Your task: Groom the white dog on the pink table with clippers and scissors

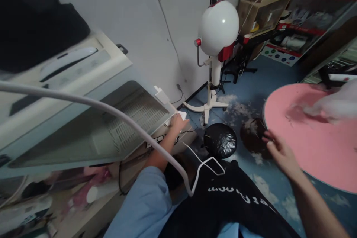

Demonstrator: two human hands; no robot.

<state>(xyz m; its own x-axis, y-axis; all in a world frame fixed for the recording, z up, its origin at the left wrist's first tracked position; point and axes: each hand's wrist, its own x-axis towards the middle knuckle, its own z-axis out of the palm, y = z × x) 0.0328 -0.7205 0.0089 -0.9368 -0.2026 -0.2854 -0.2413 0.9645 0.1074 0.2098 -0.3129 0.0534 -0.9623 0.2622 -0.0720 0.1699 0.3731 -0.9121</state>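
Note:
My left hand is closed around a small white flat device by the front corner of a large white cabinet with a tinted window. A white cable hangs below that hand and loops over my black apron. My right hand hangs beside the near rim of a round pink table; its fingers are loosely bent and apart, with nothing visible in them. On the table is a white fluffy animal, blurred and cut off by the frame edge.
A black round stool stands between my hands. Behind it is a white globe-shaped machine on a wheeled stand. Tufts of white fur lie on the blue floor. A thick pale bar crosses close in front of me.

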